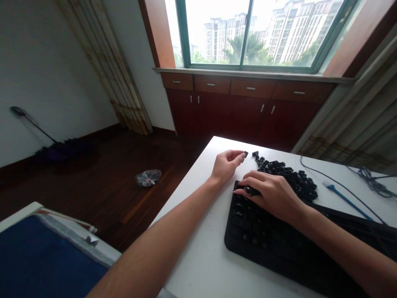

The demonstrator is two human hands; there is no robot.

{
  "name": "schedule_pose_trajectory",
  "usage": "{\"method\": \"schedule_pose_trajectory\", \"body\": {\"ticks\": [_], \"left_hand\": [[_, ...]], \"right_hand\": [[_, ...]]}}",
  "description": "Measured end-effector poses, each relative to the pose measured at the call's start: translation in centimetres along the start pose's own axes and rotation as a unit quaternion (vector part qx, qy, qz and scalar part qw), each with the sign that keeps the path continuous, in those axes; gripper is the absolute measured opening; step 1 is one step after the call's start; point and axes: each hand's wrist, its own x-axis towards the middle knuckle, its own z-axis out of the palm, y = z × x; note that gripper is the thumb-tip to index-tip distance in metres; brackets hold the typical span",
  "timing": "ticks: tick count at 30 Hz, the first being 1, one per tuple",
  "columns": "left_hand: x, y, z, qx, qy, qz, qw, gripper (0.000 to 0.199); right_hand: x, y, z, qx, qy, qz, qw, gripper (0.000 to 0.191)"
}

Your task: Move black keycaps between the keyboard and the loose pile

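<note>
My left hand [228,165] pinches a small black keycap [245,154] between thumb and fingertips, just short of a heap of loose black keycaps [287,176]. My right hand [268,195] rests over the top edge of a black computer keyboard [263,236], its fingers closed on a dark keycap [252,191]. Many keys on the keyboard's left part seem to have their caps off, with small stems showing. The heap lies on the white desk [198,248] behind the keyboard, touching my right hand's knuckle side. The right part of the keyboard is partly hidden by my right forearm.
A thin black cable [341,182] and a blue-handled tool [347,203] lie on the desk to the right. The desk's corner and left edge drop to a dark wooden floor, where a plastic bag [149,178] lies. A blue cloth [46,260] is at lower left.
</note>
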Motion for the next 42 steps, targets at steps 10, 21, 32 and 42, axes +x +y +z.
{"method": "schedule_pose_trajectory", "body": {"ticks": [10,21,32,42], "left_hand": [[-0.1,-0.1,0.3,0.001,-0.005,0.02,1.0,0.021],[-0.1,-0.3,0.3,-0.016,-0.008,0.023,1.0,0.021],[0.0,-0.4,0.3,-0.01,-0.008,0.023,1.0,0.02],[0.1,-0.3,0.2,-0.034,0.003,0.007,0.999,0.019]], "right_hand": [[-0.5,0.4,-0.6,0.089,0.01,0.09,0.992,0.013],[-1.2,0.0,-0.4,0.055,-0.02,0.026,0.998,0.017],[-1.1,-0.6,-0.2,0.066,-0.001,0.053,0.996,0.012],[-0.1,-1.4,-1.8,0.097,0.022,0.135,0.986,0.016]]}}
